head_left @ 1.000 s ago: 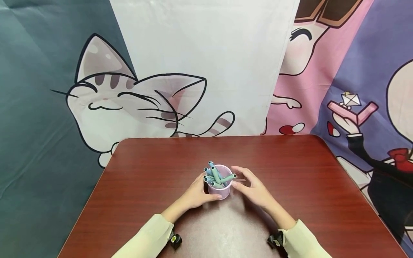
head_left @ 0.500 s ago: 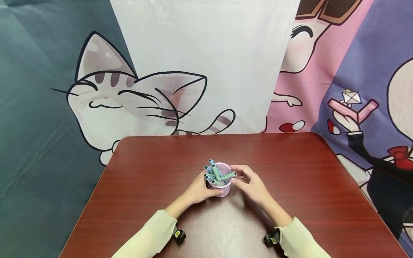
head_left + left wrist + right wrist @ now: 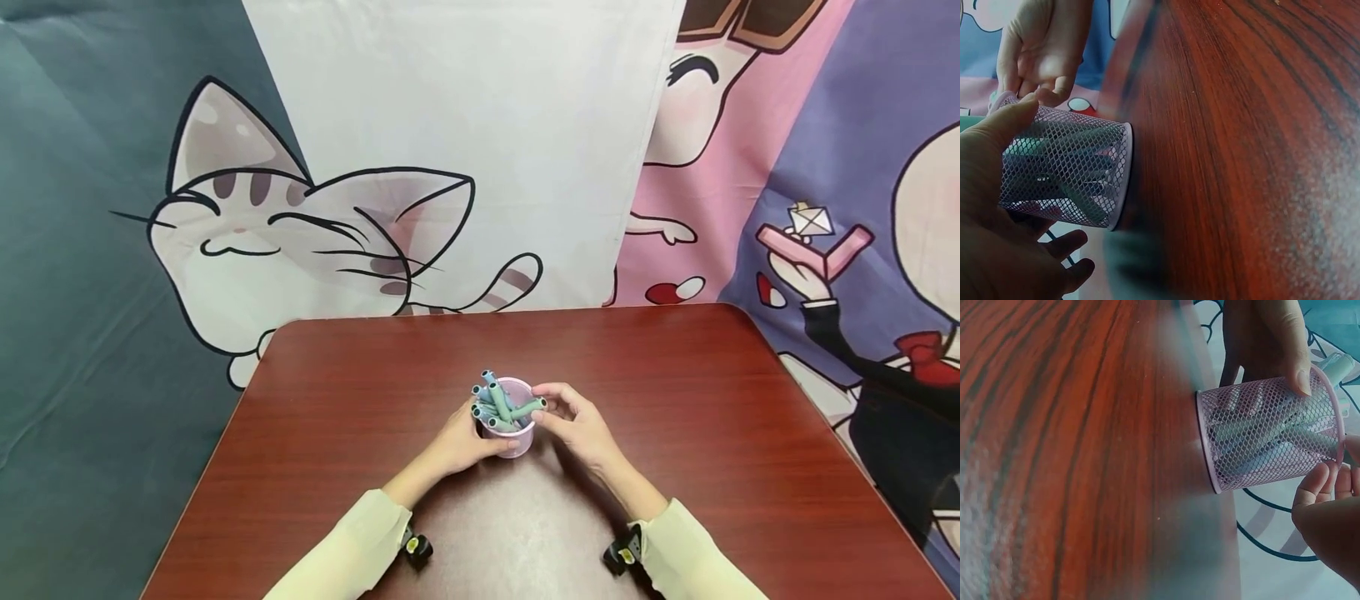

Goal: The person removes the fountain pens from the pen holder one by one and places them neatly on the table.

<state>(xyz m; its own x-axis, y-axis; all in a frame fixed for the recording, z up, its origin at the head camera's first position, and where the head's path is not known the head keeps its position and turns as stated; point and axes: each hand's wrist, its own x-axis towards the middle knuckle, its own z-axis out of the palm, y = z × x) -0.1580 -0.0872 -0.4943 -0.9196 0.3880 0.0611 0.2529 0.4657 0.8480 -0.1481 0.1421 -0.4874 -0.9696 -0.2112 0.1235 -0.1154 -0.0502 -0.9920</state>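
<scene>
A pink mesh pen holder (image 3: pixel 514 445) stands upright at the middle of the table (image 3: pixel 360 375). Several blue and green tubes (image 3: pixel 498 400) with dark ends lean inside it and stick out over the rim. My left hand (image 3: pixel 459 442) holds the pen holder from the left, thumb (image 3: pixel 1300 380) across its near side and fingers round behind. On the right, my right hand (image 3: pixel 581 427) has its curved fingertips right at the rim, beside a green tube (image 3: pixel 528 408) that leans out that way. I cannot tell whether they grip the rim or that tube.
Cloth backdrops with a cartoon cat (image 3: pixel 240 275) and cartoon figures (image 3: pixel 870 333) hang behind the table's far edge. Small black wrist cameras (image 3: pixel 417 548) are strapped at both cuffs. Light glares off the table in front of the pen holder.
My right hand has come slightly left, its fingertips now closer to the rim and the leaning green tube. The left hand keeps its hold on the pen holder.
</scene>
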